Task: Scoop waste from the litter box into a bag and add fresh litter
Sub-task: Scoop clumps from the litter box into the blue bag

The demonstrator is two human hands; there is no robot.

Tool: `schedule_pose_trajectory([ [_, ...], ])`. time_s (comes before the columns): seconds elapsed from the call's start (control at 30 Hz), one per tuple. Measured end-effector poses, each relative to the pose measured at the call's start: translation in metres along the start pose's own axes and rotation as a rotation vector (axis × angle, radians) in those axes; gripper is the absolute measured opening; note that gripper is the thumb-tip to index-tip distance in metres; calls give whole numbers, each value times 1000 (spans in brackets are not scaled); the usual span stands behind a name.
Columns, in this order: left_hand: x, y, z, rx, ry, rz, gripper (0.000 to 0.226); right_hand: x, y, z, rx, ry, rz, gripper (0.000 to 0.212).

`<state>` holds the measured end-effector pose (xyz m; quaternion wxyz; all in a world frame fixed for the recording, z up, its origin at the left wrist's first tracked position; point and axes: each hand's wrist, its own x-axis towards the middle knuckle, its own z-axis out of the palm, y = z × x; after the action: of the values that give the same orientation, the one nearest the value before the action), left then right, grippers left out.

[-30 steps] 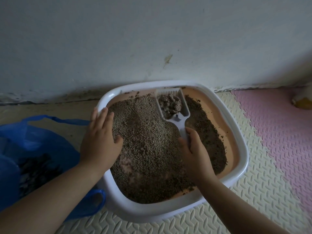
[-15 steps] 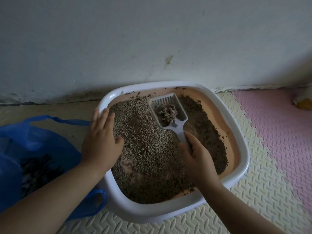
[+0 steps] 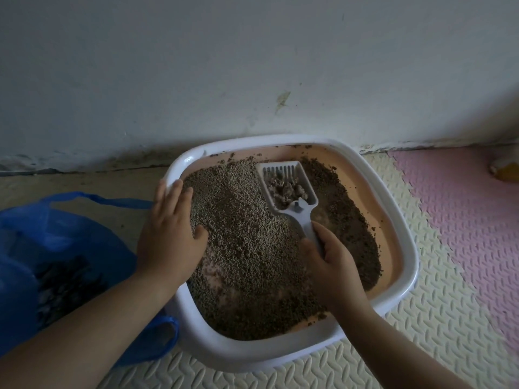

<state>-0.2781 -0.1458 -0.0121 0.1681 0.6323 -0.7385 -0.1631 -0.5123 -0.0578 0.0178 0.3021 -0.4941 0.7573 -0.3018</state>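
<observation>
Sliding a touch toward 3 o'clock since a moment ago, the white scoop (image 3: 302, 213) sits at the box's 12 o'clock, loaded with grey clumps (image 3: 286, 189). Right hand (image 3: 334, 262), grip clenched round the scoop's handle. Left hand (image 3: 168, 234) lies flat, grip released, across the litter box (image 3: 408, 256) rim at 9 o'clock, thumb on the litter (image 3: 247, 248). Blue bag (image 3: 56, 237) on the floor, just beside the box at 9 o'clock.

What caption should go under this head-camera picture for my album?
Right hand holds a scoop of clumps in the litter box; left hand rests on its edge, blue bag beside.
</observation>
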Motion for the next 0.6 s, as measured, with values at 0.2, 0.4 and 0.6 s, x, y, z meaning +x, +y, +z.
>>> schedule_pose_trajectory([
  [0.2, 0, 0, 0, -1, -7, -5, 69, 1, -2, 1, -35, 2, 24, 40],
  [0.4, 1, 0, 0, 6, -13, 1, 68, 4, 3, 0, 25, 14, 136, 39],
  [0.6, 1, -3, 1, 7, -13, 10, 68, 19, 14, -9, 95, -29, 338, 13],
])
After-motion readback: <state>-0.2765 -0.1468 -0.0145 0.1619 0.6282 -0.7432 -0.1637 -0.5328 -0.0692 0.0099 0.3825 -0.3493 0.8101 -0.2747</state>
